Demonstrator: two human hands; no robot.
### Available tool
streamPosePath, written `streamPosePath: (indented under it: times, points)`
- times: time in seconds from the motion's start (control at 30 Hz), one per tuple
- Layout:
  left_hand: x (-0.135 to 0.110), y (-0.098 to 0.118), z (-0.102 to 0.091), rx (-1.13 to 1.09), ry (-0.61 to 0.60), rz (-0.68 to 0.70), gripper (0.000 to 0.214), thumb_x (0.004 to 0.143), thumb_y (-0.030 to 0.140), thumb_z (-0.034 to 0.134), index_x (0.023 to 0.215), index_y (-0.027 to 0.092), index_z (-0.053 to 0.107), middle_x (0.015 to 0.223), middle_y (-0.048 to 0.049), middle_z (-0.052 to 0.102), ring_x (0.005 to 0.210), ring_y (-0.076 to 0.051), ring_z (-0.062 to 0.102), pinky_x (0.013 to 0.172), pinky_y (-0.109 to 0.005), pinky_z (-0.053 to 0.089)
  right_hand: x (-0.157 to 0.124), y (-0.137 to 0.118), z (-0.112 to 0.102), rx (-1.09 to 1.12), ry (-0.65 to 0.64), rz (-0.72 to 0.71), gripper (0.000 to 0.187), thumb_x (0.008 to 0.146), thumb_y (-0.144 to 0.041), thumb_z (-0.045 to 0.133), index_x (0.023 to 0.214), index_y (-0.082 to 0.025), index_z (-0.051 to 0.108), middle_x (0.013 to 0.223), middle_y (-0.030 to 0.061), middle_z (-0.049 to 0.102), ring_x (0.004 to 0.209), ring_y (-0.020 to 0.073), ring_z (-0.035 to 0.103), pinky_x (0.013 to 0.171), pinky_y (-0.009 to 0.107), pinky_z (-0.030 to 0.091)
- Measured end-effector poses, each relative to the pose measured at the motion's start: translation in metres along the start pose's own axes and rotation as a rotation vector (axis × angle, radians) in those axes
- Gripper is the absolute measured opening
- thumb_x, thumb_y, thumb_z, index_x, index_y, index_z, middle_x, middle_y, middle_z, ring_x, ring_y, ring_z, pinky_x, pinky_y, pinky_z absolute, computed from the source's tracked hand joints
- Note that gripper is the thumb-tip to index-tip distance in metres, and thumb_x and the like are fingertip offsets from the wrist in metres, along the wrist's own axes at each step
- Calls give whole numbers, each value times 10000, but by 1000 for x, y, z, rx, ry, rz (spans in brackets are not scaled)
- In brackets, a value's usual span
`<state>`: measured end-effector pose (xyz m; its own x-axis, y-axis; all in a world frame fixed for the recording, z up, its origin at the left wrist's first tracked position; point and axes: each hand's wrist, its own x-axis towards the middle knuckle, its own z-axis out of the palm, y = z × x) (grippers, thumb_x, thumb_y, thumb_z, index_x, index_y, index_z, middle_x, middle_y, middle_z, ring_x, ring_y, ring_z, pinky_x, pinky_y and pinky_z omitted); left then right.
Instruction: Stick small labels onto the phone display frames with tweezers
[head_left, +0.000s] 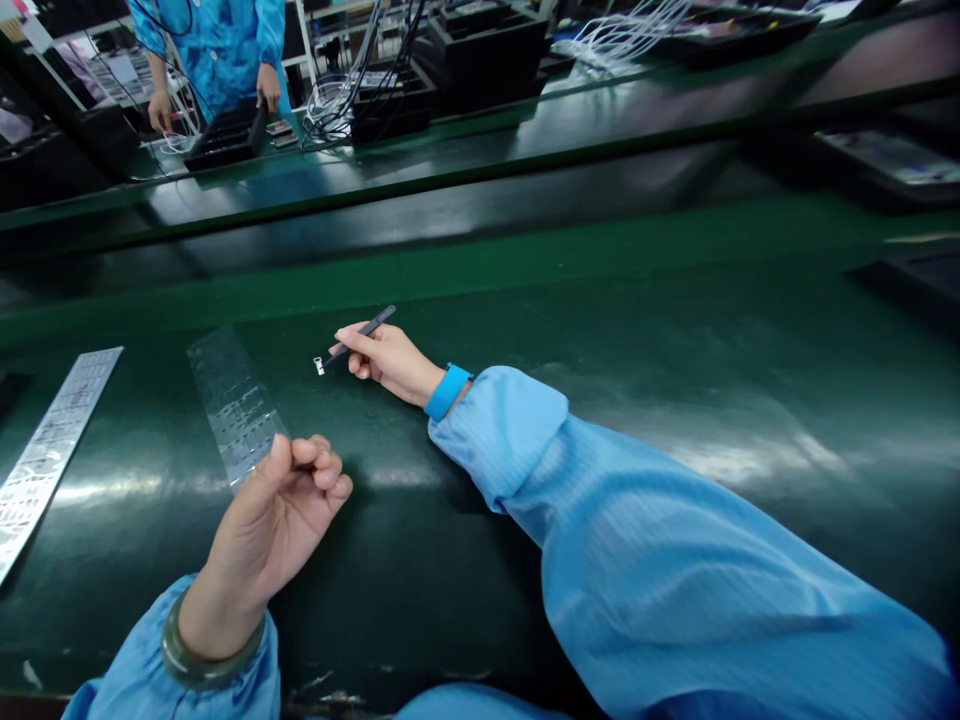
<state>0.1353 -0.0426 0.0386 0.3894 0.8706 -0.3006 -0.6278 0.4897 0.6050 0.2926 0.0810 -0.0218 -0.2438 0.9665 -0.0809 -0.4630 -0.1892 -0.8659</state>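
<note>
My right hand [386,362] rests on the green bench top [600,320] and holds black tweezers [361,334] between its fingers. Their tips reach a tiny white and metal part [319,365], which may be gripped at the tips; it is too small to tell. My left hand [281,520] is curled closer to me, with its thumb and fingertips at the near end of a transparent sheet of small parts [232,405]. The sheet's far end lies on the bench.
A long silver strip of small parts [56,455] lies at the far left. Across the bench, a co-worker in a blue smock [210,45] handles a black tray [225,137]. Black trays [394,105] and white cable bundles [330,110] stand beyond.
</note>
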Motion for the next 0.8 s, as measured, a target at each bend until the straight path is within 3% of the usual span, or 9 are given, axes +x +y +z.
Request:
streamPosePath:
  times: [0.33,0.57,0.7,0.8]
  points:
    - [2,0,2,85,54,-1,198,745,319,693,805,132,718,777,-43,632,699,-107,559,692,-229,501,0,0,0,-8,3,3,107,828,-214,591,786,-116,579,756,38,642,459,31,479,369,134,381]
    - [1,-5,-6,221,47,63,159,790,335,658,844,191,700,828,-37,609,731,-119,536,709,-246,467,0,0,0,-15,3,4,106,830,-213,587,788,-116,585,778,39,643,466,30,485,374,134,385]
    - [-1,-6,-10,416,-35,149,150,797,346,652,794,200,687,783,-28,565,727,-127,513,722,-258,435,0,0,0,-24,5,2,111,828,-219,592,785,-116,588,775,36,641,462,28,483,371,134,382]
    - [-6,-11,-4,757,-232,145,106,803,283,651,749,198,684,744,-34,567,718,-134,530,712,-255,421,0,1,0,-29,4,1,117,827,-224,594,783,-116,589,761,34,637,459,28,482,367,132,377]
